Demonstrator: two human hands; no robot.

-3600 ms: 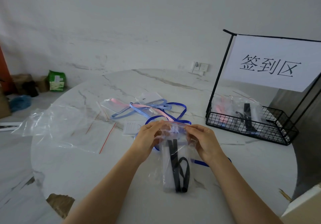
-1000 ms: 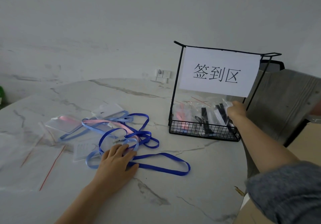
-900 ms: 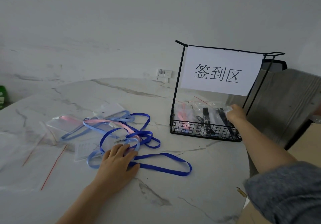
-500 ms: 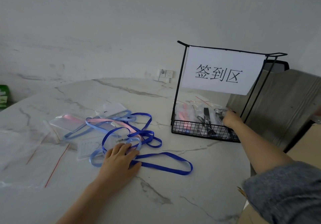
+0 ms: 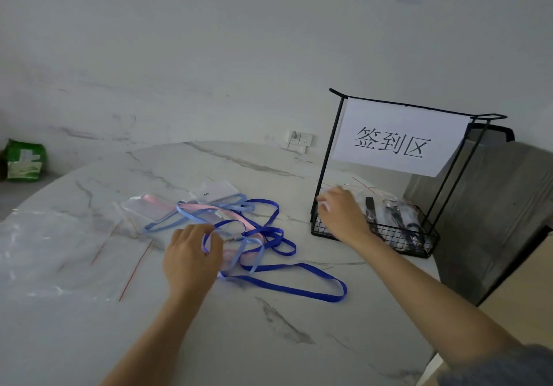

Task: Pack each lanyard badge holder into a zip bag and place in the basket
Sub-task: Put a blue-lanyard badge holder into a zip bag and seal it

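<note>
Blue and pink lanyard badge holders (image 5: 227,215) lie tangled mid-tabletop (image 5: 269,340), the left hand (image 5: 191,257) gripping a dark blue lanyard (image 5: 284,289), likely to single one out; the right hand (image 5: 341,215) hangs loose and empty above the basket (image 5: 389,236) at the right edge, spare zip bags (image 5: 59,251) by the left edge

Your left hand (image 5: 191,257) lies on the table (image 5: 269,340), its fingers curled in the heap of lanyards (image 5: 263,231), which spreads behind this hand and to its right. One long lanyard loop (image 5: 284,287) runs out on the table to the right of it. The empty zip bags (image 5: 54,254) lie to its left. Your right hand (image 5: 341,218) is over the near left corner of the basket (image 5: 395,240). Behind and right of this hand, the packed bags (image 5: 389,209) lie in the basket. A paper sign (image 5: 398,143) hangs above them.
</note>
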